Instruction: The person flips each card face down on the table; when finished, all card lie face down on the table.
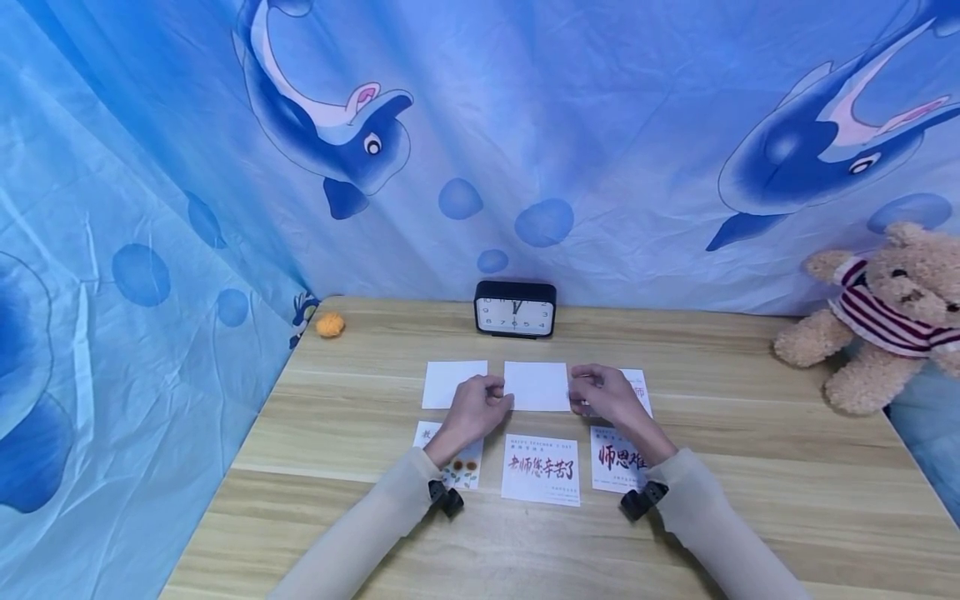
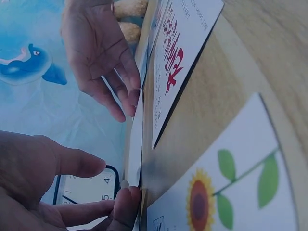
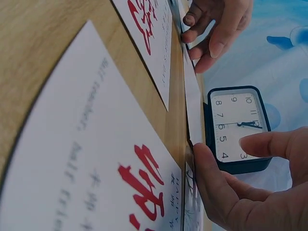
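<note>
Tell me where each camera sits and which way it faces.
Head: on the head, facing forward and down at the blank middle card; left hand, right hand, sleeves show.
Left wrist: on that wrist, facing its hand and the sunflower card; both hands show.
Right wrist: likewise, facing its hand and a red-lettered card; both hands show.
Both wrist views share the clock.

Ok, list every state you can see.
Middle back card: blank side up
Left back card: blank side up
Right back card: printed side up
Front cards: printed side up
Left hand: open, at middle back card's left edge
Right hand: open, at that card's right edge
Clock: upright
Bear: seated
</note>
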